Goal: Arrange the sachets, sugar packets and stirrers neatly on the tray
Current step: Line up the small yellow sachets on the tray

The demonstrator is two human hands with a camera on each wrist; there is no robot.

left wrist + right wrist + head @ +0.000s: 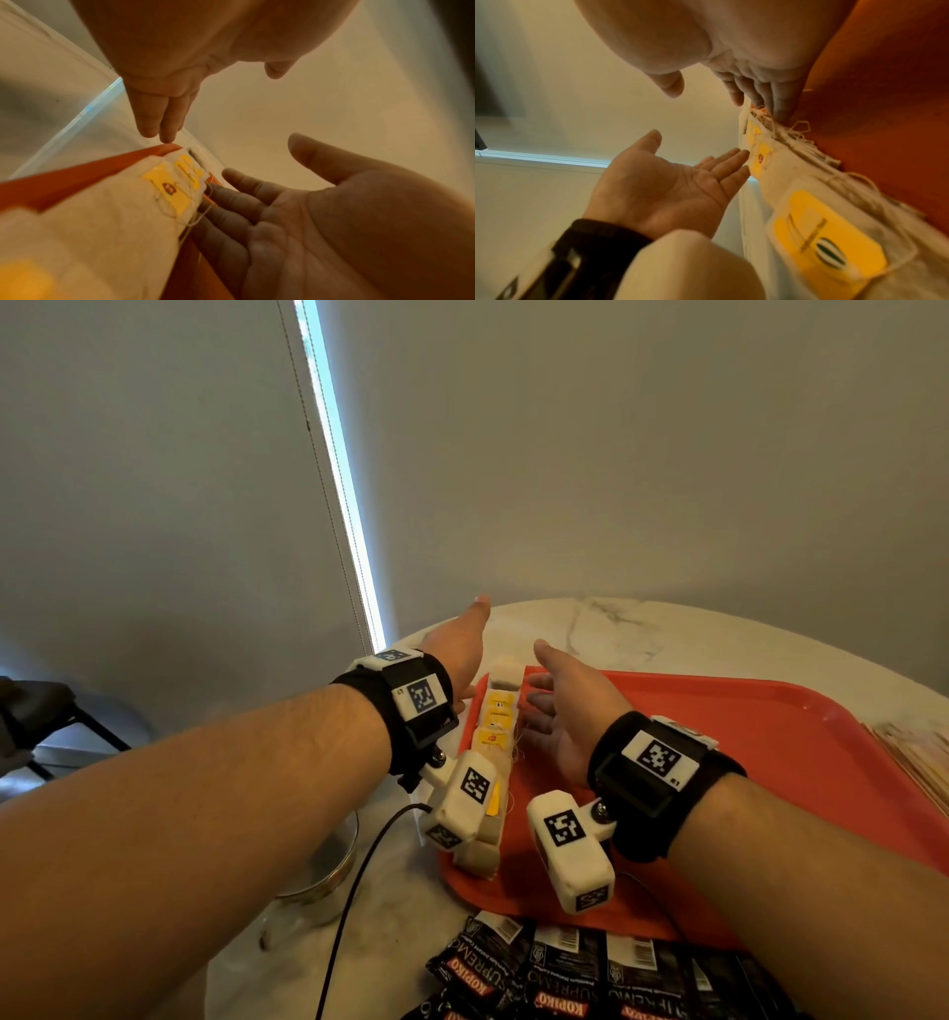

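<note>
- The row of tea sachets [499, 737] stands on edge along the left rim of the red tray [719, 752], and both hands flank it with flat palms; neither one grips anything.
- The left hand [457, 654] sits outside the tray rim, fingers straight, and the right hand [560, 716] lies on the tray floor with its fingers straight against the sachets' string side.
- If either palm lets go unevenly, I'd expect the upright row to fan out or topple like dominoes.
- Loose strings [795, 125] spill toward the right fingers; they could snag and drag a sachet out of line as the hand pulls away.
- Pressing too hard from the right could shove the row over the low rim onto the tabletop [642, 629].
- The black coffee packets [565, 978] lie off the tray near its front edge, and a forearm could sweep them further.
- The stirrers [919, 757] wait at the far right, just beside the tray.
</note>
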